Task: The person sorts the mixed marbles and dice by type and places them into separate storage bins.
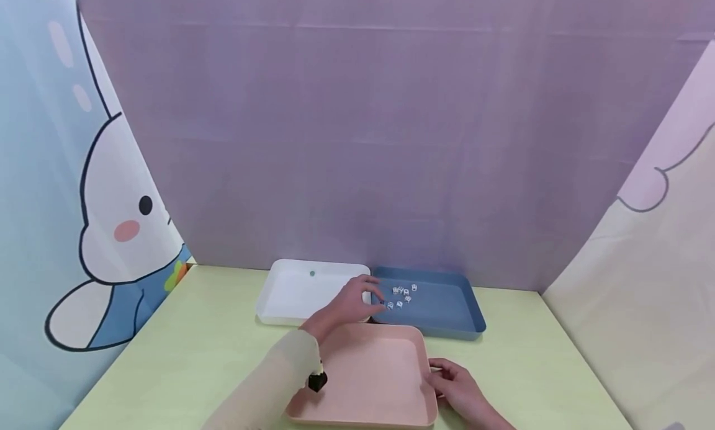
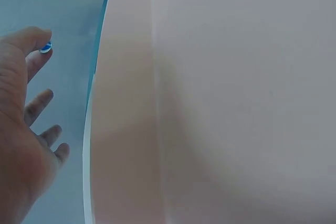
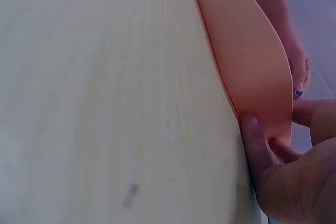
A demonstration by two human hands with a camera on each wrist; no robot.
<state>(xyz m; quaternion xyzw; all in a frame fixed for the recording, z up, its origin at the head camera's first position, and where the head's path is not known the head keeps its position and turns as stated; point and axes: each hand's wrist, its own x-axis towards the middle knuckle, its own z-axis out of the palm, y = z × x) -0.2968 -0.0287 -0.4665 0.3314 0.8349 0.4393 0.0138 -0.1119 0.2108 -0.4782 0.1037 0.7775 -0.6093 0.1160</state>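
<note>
My left hand (image 1: 354, 298) reaches over the seam between the white tray (image 1: 274, 293) and the blue tray (image 1: 447, 318). Its thumb and index finger pinch a small blue marble (image 2: 46, 48), while the other fingers spread loosely. Several white dice (image 1: 406, 291) with dark marks lie in the blue tray, close beyond those fingertips. A small green marble (image 1: 312, 273) sits at the back of the white tray. At the right side of the pink tray (image 1: 374, 380), my right hand (image 1: 458, 389) grips the wall, with fingers on both sides of it in the right wrist view.
All three trays stand on a pale yellow table (image 1: 167, 349), the pink one nearest me. A purple curtain (image 1: 357, 138) rises behind the table, and cartoon-printed cloths hang at both sides. The left sleeve (image 1: 274, 380) passes over the pink tray's left part.
</note>
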